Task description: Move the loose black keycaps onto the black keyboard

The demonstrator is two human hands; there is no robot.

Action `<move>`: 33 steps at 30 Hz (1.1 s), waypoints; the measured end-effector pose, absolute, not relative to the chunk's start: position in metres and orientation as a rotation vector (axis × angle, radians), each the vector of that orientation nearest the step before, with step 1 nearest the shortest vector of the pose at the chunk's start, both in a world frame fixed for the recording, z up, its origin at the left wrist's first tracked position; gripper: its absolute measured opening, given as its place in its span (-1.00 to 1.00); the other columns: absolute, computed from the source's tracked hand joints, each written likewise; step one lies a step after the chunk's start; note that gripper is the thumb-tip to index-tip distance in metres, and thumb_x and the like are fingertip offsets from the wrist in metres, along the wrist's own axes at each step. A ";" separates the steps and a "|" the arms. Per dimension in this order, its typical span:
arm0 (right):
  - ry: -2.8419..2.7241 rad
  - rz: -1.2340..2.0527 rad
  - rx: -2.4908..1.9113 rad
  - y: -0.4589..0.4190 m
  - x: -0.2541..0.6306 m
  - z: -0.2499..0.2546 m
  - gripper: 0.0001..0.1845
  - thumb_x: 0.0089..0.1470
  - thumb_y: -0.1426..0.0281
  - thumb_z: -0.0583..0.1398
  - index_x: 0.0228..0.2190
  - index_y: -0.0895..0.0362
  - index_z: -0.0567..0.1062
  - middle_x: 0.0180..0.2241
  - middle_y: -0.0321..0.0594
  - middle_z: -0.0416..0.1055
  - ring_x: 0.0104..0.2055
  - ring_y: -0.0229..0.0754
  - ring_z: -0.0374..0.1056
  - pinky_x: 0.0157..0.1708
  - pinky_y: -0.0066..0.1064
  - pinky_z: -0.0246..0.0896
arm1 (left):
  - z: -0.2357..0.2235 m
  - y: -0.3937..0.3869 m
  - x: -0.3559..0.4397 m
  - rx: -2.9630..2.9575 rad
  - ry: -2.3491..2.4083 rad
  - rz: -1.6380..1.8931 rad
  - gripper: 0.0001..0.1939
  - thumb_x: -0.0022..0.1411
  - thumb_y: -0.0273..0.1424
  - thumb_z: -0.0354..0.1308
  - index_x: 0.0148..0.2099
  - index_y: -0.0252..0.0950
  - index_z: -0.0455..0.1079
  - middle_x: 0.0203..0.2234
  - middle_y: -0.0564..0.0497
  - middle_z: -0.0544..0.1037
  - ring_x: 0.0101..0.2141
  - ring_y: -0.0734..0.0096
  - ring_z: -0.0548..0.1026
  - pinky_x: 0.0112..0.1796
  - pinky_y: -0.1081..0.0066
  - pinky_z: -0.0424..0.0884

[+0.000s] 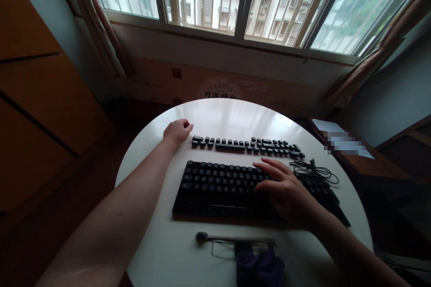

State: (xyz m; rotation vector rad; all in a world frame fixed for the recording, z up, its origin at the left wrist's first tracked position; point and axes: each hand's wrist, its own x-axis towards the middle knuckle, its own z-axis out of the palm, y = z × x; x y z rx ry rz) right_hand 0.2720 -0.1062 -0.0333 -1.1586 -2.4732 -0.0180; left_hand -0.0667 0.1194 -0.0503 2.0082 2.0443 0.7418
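Note:
A black keyboard lies on the round white table. Its upper rows carry keycaps, while the near part looks bare. My right hand is over the keyboard's right half, fingers apart, with the thumb and fingertips close to the keys; whether they touch is unclear. Behind the keyboard, loose black keycaps, including a long space bar, are laid out in rows. At the left end of these rows my left hand rests with fingers curled closed. Anything inside that hand is hidden.
Nearer me lie a brush with dark bristles, a thin wire loop and a bunched purple cloth. A coiled black cable sits right of the keycaps. Papers lie on a brown surface at the right.

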 end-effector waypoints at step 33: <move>-2.436 0.273 -1.716 0.085 0.300 0.001 -0.81 -0.07 0.50 0.26 -0.35 0.10 0.63 -0.25 -0.22 0.62 -0.18 -0.09 0.52 -0.10 -0.33 0.35 | -0.053 0.124 -0.074 1.927 1.960 0.870 -0.75 0.25 -0.17 0.09 -0.29 -0.19 0.50 -0.31 -0.06 0.62 -0.28 0.20 0.52 -0.32 0.37 0.36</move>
